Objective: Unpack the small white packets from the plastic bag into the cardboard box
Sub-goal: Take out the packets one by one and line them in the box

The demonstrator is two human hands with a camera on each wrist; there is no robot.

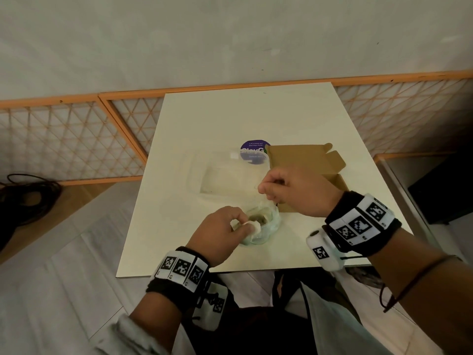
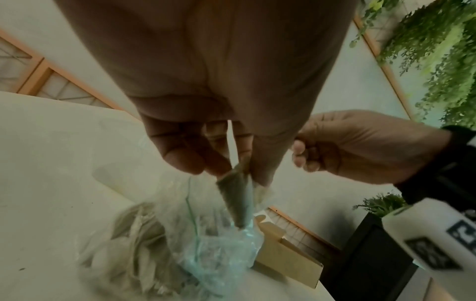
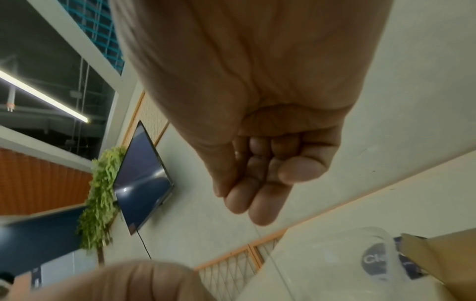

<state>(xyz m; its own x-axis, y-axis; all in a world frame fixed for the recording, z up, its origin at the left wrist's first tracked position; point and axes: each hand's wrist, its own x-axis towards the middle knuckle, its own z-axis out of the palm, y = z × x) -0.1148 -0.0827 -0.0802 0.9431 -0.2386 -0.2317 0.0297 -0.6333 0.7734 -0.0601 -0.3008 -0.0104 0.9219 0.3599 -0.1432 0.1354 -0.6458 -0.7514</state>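
Note:
A clear plastic bag [image 1: 270,224] lies crumpled on the white table [image 1: 204,124] near its front edge, with small pale packets [image 2: 134,244] blurred inside it. My left hand [image 1: 243,225] pinches one small white packet [image 1: 253,226] at the bag's mouth; in the left wrist view the pinched piece [image 2: 237,199] looks grey and shadowed. My right hand [image 1: 266,189] is just above and behind, its fingers curled and pinching the bag's thin upper film. The brown cardboard box [image 1: 302,157] lies open behind the right hand, partly hidden by it.
A clear plastic container [image 1: 225,175] with a purple round sticker [image 1: 252,152] sits left of the box. An orange lattice screen [image 1: 64,139] runs behind the table. Black cables [image 1: 25,198] lie on the floor at left; a dark cabinet [image 1: 440,190] stands at right.

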